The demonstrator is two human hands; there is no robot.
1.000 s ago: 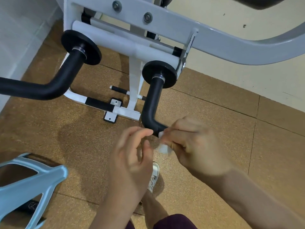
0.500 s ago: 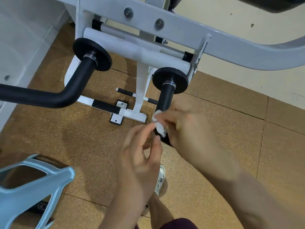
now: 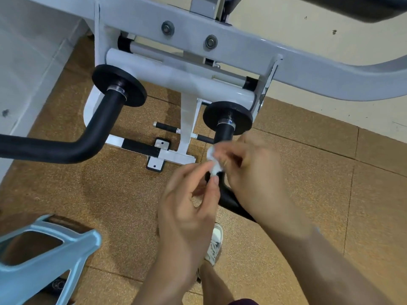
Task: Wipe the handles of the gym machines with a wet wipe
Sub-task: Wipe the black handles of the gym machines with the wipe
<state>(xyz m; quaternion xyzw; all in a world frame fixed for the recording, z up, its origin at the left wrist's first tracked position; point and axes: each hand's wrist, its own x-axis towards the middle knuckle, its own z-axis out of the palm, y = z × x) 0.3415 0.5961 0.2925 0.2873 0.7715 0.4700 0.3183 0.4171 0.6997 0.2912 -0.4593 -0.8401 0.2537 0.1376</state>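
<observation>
Brown speckled floor tiles point(image 3: 308, 183) spread out under you, open to your right, and a pale wall point(image 3: 26, 62) closes in on your left. The white machine frame point(image 3: 242, 56) crosses the top of the view. A blue frame point(image 3: 44, 249) juts in at the lower left, close to your left forearm. A second handle point(image 3: 66, 148) sweeps away to the left edge, well apart from your hands.

The black handle point(image 3: 225, 133) drops from its round disc point(image 3: 226, 114) and bends under your right wrist (the bend is mostly hidden). Your shoe point(image 3: 215, 245) shows directly below your hands.

Your right hand point(image 3: 253, 172) reaches in from the lower right, knuckles up. Its fingers are curled round the handle just below the disc and hold the wet wipe point(image 3: 212, 161) bunched against the handle's left side. Your left hand point(image 3: 189, 208) rises from below with its palm turned right. Its forefinger and thumb are drawn close together, nipping the wipe's lower end, and the other fingers are loosely bent.
</observation>
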